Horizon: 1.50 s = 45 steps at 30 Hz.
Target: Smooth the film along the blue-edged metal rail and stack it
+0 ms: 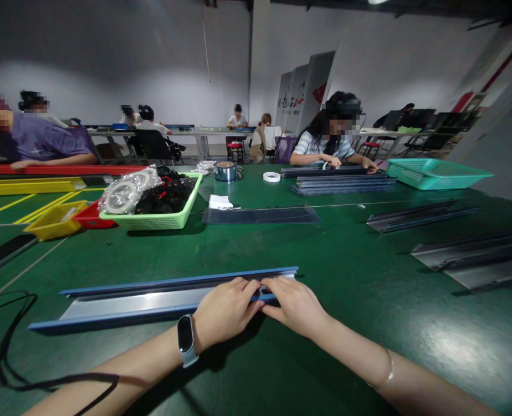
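Note:
A long metal channel (152,301) with blue edges lies on the green table in front of me, its right end under my hands. Near that end my left hand (225,312), with a watch on the wrist, is closed on the near blue edge, fingers on top and thumb on the near side. Beside it my right hand (299,306) pinches the same edge at the tip, its fingertips almost touching the left ones. A small dark piece (263,290) shows between the fingertips; its kind cannot be made out.
A light green basket (169,221) holds black parts and bagged white rings. Yellow (56,222) and red (94,216) bins stand left of it. More channels (476,254) lie right. Across the table a person (325,138) works beside a teal basket (437,173). A black cable (4,346) crosses my left forearm.

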Each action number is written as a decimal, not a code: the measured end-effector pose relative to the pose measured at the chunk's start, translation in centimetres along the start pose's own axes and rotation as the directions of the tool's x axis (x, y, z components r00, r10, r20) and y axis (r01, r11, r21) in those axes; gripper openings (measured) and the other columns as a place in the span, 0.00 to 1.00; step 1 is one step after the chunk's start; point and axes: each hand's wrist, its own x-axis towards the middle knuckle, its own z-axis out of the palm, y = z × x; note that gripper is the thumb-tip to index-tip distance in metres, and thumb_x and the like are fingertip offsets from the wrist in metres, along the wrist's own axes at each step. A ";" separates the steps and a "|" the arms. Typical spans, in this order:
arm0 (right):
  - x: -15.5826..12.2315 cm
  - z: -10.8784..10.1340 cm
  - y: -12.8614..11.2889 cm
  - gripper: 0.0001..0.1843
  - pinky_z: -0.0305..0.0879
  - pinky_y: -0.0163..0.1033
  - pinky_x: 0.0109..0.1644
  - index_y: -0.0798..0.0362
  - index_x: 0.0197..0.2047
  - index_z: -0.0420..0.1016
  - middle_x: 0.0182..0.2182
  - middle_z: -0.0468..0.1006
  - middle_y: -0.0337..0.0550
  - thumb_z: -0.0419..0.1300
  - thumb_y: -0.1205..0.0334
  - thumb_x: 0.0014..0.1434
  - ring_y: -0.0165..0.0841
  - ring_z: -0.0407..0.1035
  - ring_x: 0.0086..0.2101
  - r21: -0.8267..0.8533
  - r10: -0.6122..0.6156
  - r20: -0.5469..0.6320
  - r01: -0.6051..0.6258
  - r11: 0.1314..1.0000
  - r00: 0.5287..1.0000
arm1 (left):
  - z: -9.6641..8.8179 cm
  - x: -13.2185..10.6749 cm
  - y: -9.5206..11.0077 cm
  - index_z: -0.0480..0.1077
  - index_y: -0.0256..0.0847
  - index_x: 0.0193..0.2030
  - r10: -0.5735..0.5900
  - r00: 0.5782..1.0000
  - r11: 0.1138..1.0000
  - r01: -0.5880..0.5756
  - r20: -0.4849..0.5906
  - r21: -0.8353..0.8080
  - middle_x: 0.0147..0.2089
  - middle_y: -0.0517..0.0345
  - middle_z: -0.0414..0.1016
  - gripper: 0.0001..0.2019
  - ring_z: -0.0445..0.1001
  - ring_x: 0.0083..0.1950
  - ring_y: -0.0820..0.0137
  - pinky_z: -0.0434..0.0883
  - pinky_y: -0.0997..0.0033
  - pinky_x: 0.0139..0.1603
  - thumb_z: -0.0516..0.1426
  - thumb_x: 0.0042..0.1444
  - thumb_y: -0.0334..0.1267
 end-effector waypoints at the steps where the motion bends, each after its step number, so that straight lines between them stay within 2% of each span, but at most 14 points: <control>1: 0.0 0.0 0.0 0.19 0.67 0.43 0.45 0.54 0.49 0.66 0.41 0.76 0.48 0.61 0.59 0.55 0.39 0.70 0.43 -0.006 -0.003 0.000 0.003 1.000 1.000 | 0.0 0.0 0.0 0.60 0.40 0.51 0.001 1.000 1.000 -0.001 0.004 0.000 0.41 0.53 0.71 0.13 0.71 0.43 0.63 0.70 0.61 0.43 0.45 0.64 0.43; 9: 0.1 0.0 0.0 0.19 0.67 0.42 0.44 0.54 0.48 0.66 0.39 0.76 0.48 0.61 0.57 0.55 0.39 0.70 0.42 -0.008 0.005 0.015 -0.004 1.000 1.000 | 0.0 0.0 0.0 0.60 0.40 0.52 0.031 0.999 0.999 -0.032 -0.030 -0.013 0.46 0.52 0.70 0.13 0.69 0.49 0.63 0.69 0.61 0.48 0.46 0.64 0.42; 14: 0.1 0.0 0.0 0.19 0.66 0.43 0.46 0.54 0.48 0.65 0.42 0.75 0.48 0.61 0.58 0.55 0.39 0.69 0.43 -0.001 -0.014 0.013 0.014 1.000 1.000 | 0.1 0.1 0.0 0.61 0.39 0.52 0.049 0.999 0.999 -0.049 -0.014 0.002 0.44 0.52 0.71 0.13 0.70 0.47 0.63 0.69 0.61 0.47 0.46 0.64 0.41; 21: 0.2 -0.2 -0.1 0.17 0.67 0.42 0.42 0.54 0.46 0.65 0.38 0.76 0.47 0.61 0.57 0.55 0.38 0.71 0.40 -0.042 -0.010 0.031 0.011 0.999 0.999 | 0.2 0.1 -0.1 0.60 0.40 0.53 0.064 0.997 0.998 -0.064 -0.054 -0.007 0.48 0.51 0.70 0.14 0.68 0.51 0.63 0.66 0.60 0.53 0.47 0.64 0.41; 31: 0.0 0.2 0.0 0.18 0.67 0.43 0.41 0.55 0.45 0.66 0.34 0.74 0.48 0.62 0.55 0.54 0.40 0.70 0.38 -0.066 0.030 0.002 -0.029 0.997 1.000 | 0.4 0.1 -0.2 0.62 0.39 0.49 0.063 0.998 0.998 -0.063 -0.025 0.009 0.45 0.52 0.71 0.12 0.69 0.48 0.63 0.67 0.59 0.51 0.46 0.64 0.40; 37: 0.2 0.1 -0.1 0.18 0.67 0.43 0.41 0.55 0.46 0.65 0.34 0.74 0.47 0.61 0.55 0.55 0.40 0.70 0.38 -0.064 0.015 0.020 -0.014 0.998 1.000 | 0.4 0.0 -0.2 0.60 0.39 0.53 0.073 0.997 0.997 -0.073 -0.027 -0.002 0.50 0.51 0.69 0.13 0.68 0.51 0.63 0.67 0.59 0.53 0.46 0.64 0.40; 41: 0.1 0.1 -0.1 0.18 0.67 0.42 0.41 0.55 0.45 0.65 0.33 0.74 0.47 0.61 0.54 0.55 0.40 0.70 0.37 -0.073 0.009 0.017 -0.007 0.997 1.000 | 0.4 0.1 -0.3 0.62 0.38 0.51 0.094 0.996 0.996 -0.094 -0.006 0.010 0.49 0.50 0.70 0.12 0.69 0.52 0.64 0.68 0.60 0.53 0.45 0.65 0.39; 45: -0.1 0.5 0.1 0.21 0.67 0.43 0.41 0.56 0.45 0.66 0.32 0.74 0.48 0.62 0.52 0.54 0.41 0.70 0.38 -0.103 0.025 -0.042 -0.029 0.994 0.999 | 0.3 0.2 -0.2 0.63 0.38 0.48 0.120 0.993 0.992 -0.120 -0.002 0.042 0.48 0.50 0.70 0.11 0.68 0.52 0.63 0.68 0.60 0.52 0.45 0.65 0.38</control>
